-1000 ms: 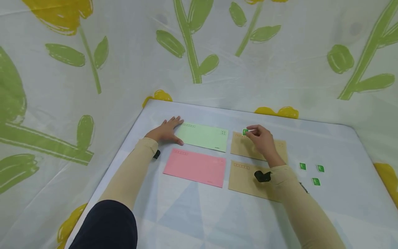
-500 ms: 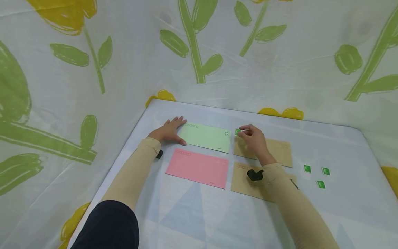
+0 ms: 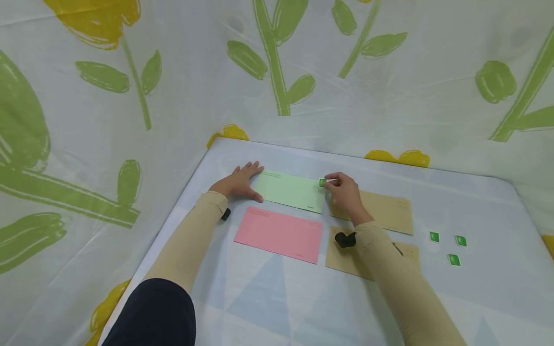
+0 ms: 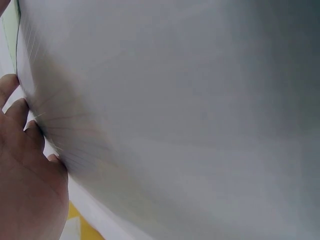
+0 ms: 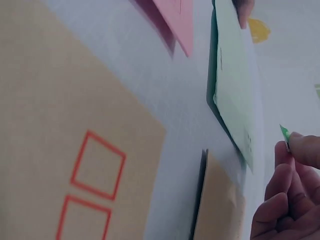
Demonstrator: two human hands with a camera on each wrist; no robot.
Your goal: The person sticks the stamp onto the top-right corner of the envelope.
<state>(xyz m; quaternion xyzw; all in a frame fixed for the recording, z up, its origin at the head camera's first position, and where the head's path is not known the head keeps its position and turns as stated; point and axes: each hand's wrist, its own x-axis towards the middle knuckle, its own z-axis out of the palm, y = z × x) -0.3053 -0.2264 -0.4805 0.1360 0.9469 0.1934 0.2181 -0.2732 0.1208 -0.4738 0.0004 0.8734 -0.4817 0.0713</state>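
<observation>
Between thumb and index finger, my right hand pinches a small green stamp over the upper right corner of the light green envelope. In the right wrist view the stamp appears nearly edge-on, and a gap to the envelope shows. My left hand rests with spread fingers at the left end of that envelope. The left wrist view has this hand at its left edge, fingertips on the table. A pink envelope lies in front of the green one.
Two brown envelopes lie on the right, the nearer brown envelope partly under my right forearm. Three more green stamps, one being the nearest stamp, lie farther right on the pale tablecloth. A flower-patterned curtain stands behind.
My right hand has carried the stamp leftward, from above the far brown envelope to the green envelope's right corner. The left hand stays on the green envelope's left end.
</observation>
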